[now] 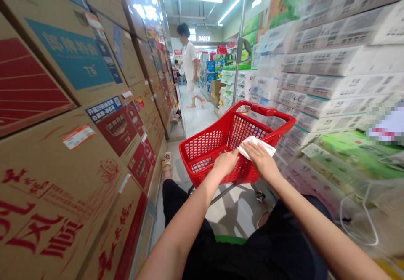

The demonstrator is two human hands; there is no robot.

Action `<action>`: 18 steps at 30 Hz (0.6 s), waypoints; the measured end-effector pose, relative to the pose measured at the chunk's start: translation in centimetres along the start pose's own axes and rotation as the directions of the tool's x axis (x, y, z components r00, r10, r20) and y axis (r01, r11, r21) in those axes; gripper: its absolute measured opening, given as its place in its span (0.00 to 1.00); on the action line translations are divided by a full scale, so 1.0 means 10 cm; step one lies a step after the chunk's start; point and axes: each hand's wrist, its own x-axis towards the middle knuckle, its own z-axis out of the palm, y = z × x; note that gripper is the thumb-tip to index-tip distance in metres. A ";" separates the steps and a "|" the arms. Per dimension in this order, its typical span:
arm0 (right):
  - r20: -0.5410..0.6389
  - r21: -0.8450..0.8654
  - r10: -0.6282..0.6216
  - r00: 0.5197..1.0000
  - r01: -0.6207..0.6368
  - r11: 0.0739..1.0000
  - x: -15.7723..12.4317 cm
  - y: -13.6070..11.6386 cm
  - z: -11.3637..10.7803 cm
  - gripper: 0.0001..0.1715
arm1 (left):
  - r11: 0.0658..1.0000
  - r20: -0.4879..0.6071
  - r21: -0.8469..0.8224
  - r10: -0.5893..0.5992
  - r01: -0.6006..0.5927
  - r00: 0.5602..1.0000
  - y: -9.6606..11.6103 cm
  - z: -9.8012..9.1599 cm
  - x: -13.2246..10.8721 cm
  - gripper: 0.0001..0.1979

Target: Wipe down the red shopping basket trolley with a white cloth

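Note:
In front of my knees stands a red plastic shopping cart (pixel 203 145) with a perforated basket on a metal frame. My left hand (pixel 226 163) is closed over the near edge of the basket, its fingertips partly hidden. Just to the right, my right hand (pixel 258 156) presses a folded white cloth (pixel 268 148) onto the same rim, fingers lying over it. The two hands are close together. Inside the basket I see no goods; its near wall is partly covered by my hands.
Stacked cardboard cartons (pixel 78 153) wall the left side. White packs of paper goods (pixel 315 86) are piled on the right, with green packs (pixel 362 153) lower down. A metal pole (pixel 241 31) rises behind the cart. A person (pixel 190 67) walks across the aisle ahead.

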 end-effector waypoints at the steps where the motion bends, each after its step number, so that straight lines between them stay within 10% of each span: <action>1: 0.005 -0.011 0.002 1.000 -0.002 1.000 -0.01 0.11 -0.07 0.37 | 1.000 -0.002 0.003 0.000 0.000 1.000 0.00 0.00 -0.01 0.16; 6: -0.103 -0.077 0.164 0.981 -0.173 0.982 -0.05 0.56 -0.27 0.38 | 1.000 -0.004 0.008 -0.003 0.003 1.000 0.03 0.02 0.01 0.15; 13: -0.063 0.038 0.086 0.994 -0.083 0.996 -0.06 -0.16 0.04 0.43 | 1.000 -0.006 0.002 -0.007 0.007 1.000 0.04 0.00 -0.01 0.16; 18: -0.018 0.010 0.033 0.999 -0.033 0.999 -0.07 0.18 -0.16 0.39 | 1.000 0.002 0.010 -0.013 0.013 1.000 0.03 -0.02 -0.05 0.16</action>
